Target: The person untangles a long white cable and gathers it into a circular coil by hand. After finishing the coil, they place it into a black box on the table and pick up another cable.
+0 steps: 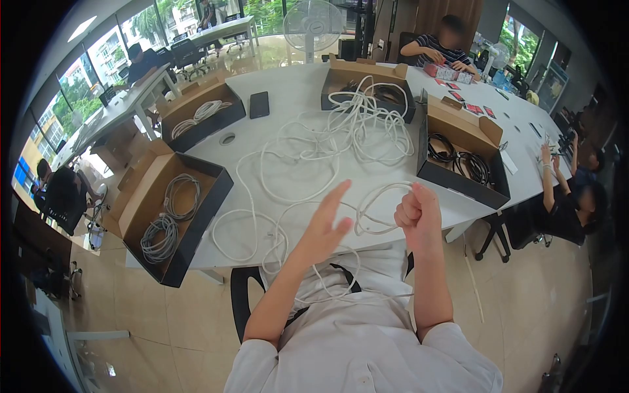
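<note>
The tangled cable (359, 108) is white, and so is the surface (282, 111). The boxes (203, 229) are black outside and plain brown inside; the cables within are grey (152, 252), black (473, 167) or white (200, 118). The phone (259, 105) is black (much like the box walls), the floor (190, 327) beige, the wearer's shirt (360, 347) off-white. A co-worker's shirt (445, 44) is dark with pale stripes.

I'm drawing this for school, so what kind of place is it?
It looks like an office or shared workroom, though I can't be sure. There's a big white table, black office chairs and open boxes with coiled cables inside.
</note>
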### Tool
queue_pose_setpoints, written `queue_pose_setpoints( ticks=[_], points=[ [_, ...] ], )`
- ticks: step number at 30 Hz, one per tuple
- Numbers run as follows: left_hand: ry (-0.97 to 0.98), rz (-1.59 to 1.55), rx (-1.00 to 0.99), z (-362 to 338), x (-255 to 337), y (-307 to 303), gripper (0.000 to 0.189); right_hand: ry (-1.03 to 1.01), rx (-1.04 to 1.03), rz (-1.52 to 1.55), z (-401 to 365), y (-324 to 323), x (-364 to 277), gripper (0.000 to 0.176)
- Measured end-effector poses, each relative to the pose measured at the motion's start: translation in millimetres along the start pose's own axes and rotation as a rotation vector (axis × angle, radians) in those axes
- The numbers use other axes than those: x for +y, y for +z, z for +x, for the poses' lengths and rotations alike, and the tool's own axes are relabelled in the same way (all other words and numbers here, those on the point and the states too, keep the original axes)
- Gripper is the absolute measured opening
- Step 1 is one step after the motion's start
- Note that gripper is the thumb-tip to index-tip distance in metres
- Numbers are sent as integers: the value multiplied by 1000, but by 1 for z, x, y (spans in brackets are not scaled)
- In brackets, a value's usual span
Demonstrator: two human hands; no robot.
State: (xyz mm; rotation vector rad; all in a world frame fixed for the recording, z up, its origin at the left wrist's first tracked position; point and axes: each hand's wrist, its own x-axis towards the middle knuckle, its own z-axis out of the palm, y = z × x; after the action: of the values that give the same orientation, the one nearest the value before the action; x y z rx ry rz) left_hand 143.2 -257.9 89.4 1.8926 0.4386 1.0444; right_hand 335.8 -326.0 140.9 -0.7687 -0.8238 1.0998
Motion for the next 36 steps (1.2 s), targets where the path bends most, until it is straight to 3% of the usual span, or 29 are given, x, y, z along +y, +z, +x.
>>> queue_pose_setpoints(
  ticks=[3,4,7,10,13,16,19,22,25,29,32,35,36],
  points=[
    [35,257,142,-4,-8,-15,69,47,5,160,2,-10,-7,43],
    [92,498,161,0,-11,-20,66,79,5,217,2,-11,-9,43],
    [-30,495,-22,5,-6,-22,57,37,23,181,3,-9,-10,44],
    [-383,344,-424,15,-1,-31,44,-113,44,30,2,-11,-13,44],
    [-552,-97,-529,17,-13,-31,37,-243,64,-162,3,-19,-15,40],
    [-799,-670,-435,15,-9,-28,40,-522,54,-693,4,-24,-9,37],
    [-840,-991,-346,16,6,-24,43,-846,-195,-1138,-4,-3,-16,22],
    [-718,-967,-185,19,24,-16,38,-1069,-293,-1195,-9,16,9,22],
    [-774,-919,97,22,32,-12,31,-1082,-376,-1293,-16,25,27,29],
    [-646,-1028,-37,13,29,-31,25,-926,-525,-1399,-20,23,34,26],
    [-610,-1126,-76,9,29,-36,28,-800,-653,-1278,-16,27,28,20],
    [-605,-1037,-39,8,31,-39,37,-724,-519,-975,-16,27,23,25],
    [-603,-1009,-39,8,33,-39,39,-773,-424,-1018,-15,27,18,27]
  ],
)
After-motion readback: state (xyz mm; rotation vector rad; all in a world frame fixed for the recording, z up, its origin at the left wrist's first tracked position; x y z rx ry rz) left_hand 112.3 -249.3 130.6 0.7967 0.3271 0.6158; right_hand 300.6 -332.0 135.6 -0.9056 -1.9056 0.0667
